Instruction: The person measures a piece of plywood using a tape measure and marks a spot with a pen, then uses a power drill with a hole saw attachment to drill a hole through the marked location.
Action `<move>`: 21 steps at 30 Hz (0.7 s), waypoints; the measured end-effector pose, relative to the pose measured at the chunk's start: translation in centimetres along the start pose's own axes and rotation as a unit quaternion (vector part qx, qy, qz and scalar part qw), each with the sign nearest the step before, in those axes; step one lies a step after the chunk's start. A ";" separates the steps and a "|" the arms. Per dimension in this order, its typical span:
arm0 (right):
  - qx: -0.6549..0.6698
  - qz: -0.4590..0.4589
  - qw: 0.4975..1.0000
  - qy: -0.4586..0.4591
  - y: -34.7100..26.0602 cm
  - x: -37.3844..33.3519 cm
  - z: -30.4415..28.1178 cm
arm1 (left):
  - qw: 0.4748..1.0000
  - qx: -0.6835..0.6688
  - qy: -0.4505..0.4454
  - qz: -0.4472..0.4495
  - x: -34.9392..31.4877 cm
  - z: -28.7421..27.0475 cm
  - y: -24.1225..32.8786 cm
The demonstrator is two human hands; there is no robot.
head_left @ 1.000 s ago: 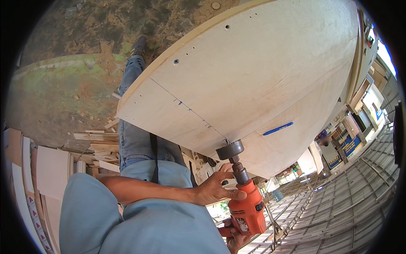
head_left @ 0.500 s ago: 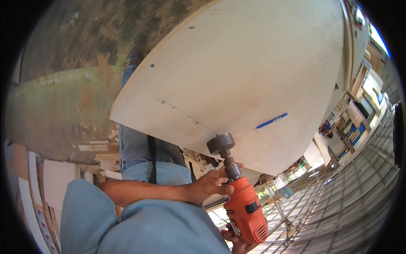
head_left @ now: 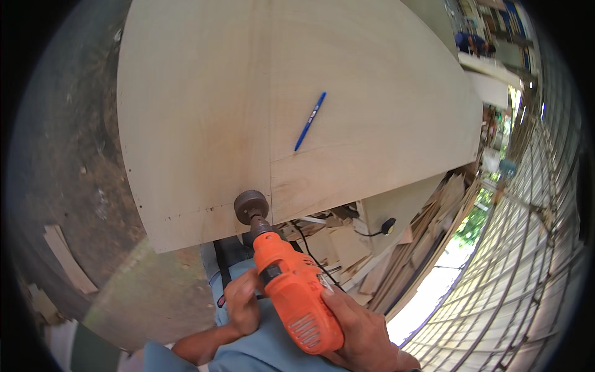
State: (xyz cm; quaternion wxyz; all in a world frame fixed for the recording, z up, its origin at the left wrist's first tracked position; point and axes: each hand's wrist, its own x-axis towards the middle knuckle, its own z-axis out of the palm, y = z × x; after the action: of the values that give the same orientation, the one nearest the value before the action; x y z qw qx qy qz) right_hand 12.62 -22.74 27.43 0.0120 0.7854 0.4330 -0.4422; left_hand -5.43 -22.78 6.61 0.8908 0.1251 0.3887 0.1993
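Gripping the orange plastic power drill [head_left: 297, 304] by its rear, the right hand [head_left: 365, 332] has a rigid, probably nose-heavy tool, dark round hole saw [head_left: 251, 202] over the pale plywood panel [head_left: 204, 124]'s near edge, so I'd brace the body too; left hand [head_left: 243, 304] half-curled alongside, can't tell if touching.

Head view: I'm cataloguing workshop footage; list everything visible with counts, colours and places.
Pale flat wooden board: 1, light tan, upper centre
Slim pen: 1, blue, on board
Bulky power drill: 1, orange and black, lower centre
Round metal hole saw: 1, dark, drill's front end
Flat wooden offcuts: many, tan, below board's right half
Thin cables: count unclear, black, among offcuts
Long narrow strip: 1, tan, on floor, left
Ridged sheeting: count unclear, pale grey, far right
Other person: 1, dark blue clothing, top right
Cloth shirt: 1, light blue, bottom
Left hand: 1, bare, beside drill
Right hand: 1, bare, gripping drill
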 end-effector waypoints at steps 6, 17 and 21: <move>0.078 -0.062 0.994 0.050 0.0 1.0 -1.1 | 0.852 0.242 -0.037 0.463 -1.0 3.6 8.0; -0.087 -0.110 0.978 0.153 0.9 1.7 0.0 | 0.958 0.240 0.149 0.043 1.7 -2.4 3.5; -0.142 -0.112 0.975 0.131 0.7 1.7 -1.0 | 0.907 -0.205 0.151 -0.335 4.9 -9.5 -0.9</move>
State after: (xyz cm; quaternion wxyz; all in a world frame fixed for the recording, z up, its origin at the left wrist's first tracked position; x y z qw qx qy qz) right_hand 14.20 -21.65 26.63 0.0171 0.7730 0.5746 -0.2682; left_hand -9.24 -20.68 -3.18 0.8419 -0.2295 0.4881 -0.0189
